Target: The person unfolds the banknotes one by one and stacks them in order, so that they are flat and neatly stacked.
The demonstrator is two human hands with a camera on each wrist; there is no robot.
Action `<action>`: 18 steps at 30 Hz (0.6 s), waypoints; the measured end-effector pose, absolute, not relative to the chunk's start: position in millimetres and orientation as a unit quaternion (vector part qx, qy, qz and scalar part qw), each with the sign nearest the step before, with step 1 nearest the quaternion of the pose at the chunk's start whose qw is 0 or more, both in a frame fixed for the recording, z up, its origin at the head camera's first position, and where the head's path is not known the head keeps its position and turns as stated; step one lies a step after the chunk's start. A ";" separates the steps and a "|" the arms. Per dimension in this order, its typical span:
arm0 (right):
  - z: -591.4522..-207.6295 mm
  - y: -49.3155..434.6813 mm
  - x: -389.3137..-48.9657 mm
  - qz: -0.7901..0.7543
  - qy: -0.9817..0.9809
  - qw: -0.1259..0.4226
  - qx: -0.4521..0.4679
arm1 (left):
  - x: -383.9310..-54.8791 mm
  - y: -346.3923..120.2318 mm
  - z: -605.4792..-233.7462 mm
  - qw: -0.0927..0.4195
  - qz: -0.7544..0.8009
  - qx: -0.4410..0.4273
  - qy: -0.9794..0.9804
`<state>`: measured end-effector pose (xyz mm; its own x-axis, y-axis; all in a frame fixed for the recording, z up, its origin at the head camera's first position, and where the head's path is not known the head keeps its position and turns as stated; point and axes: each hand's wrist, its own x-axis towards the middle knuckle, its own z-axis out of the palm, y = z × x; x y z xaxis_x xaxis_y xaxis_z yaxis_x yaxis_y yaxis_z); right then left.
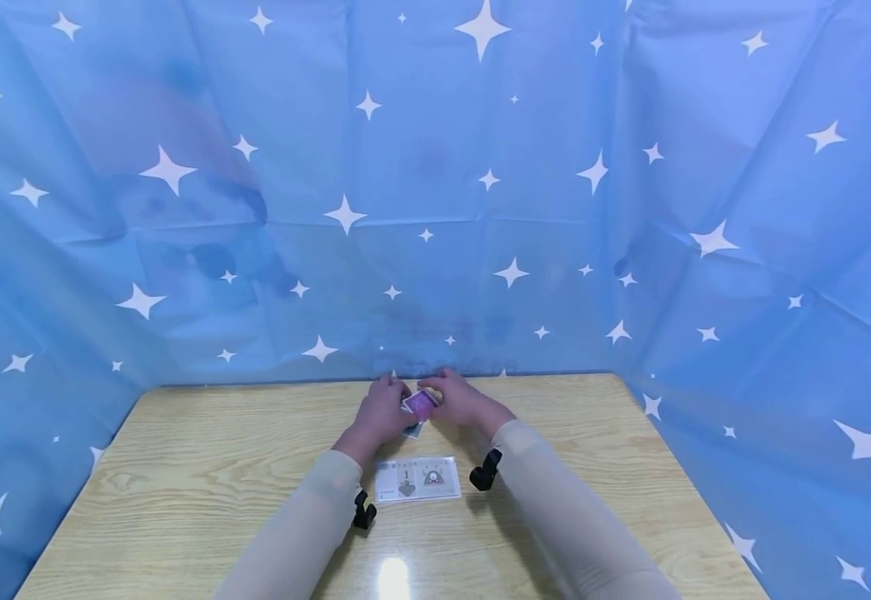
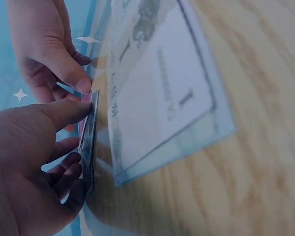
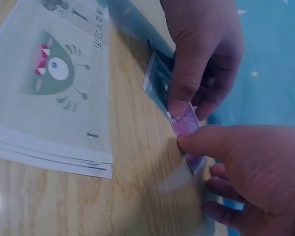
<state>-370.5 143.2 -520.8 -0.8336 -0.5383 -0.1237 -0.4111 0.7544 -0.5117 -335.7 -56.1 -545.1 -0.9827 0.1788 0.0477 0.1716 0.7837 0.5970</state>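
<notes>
Both hands meet over a few small cards near the table's far edge. On top is a pink-purple card [image 3: 185, 125], and a dark teal card [image 3: 158, 81] sticks out from under it at an angle. My left hand [image 1: 384, 412] grips these cards from the left, thumb on the face and fingers curled behind. From the other side my right hand [image 1: 468, 402] pinches the pink card, its thumb on the edge nearest me. In the left wrist view the cards appear edge-on, raised in a thin stack between the fingers.
Closer to me, a small stack of play banknotes [image 1: 417, 481] with a one-eyed green monster and a "1" lies flat between the forearms. The wooden table [image 1: 240, 475] ends at a blue star-patterned curtain [image 1: 435, 192]. Black bands [image 1: 485, 470] sit on both wrists.
</notes>
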 end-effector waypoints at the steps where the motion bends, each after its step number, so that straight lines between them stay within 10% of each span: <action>1: -520.6 143.3 -371.2 -0.236 0.927 0.136 -0.258 | -336.1 -55.9 -544.9 0.010 0.318 0.092 0.944; 18: -527.0 145.6 -377.8 -0.306 0.910 0.120 -0.252 | -340.2 -53.4 -548.4 -0.010 0.357 0.129 0.925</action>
<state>-377.8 145.6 -527.0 -0.8445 -0.5318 -0.0636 -0.3852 0.6856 -0.6178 -340.2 -53.4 -548.4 -0.9665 0.2314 0.1106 0.2457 0.7119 0.6579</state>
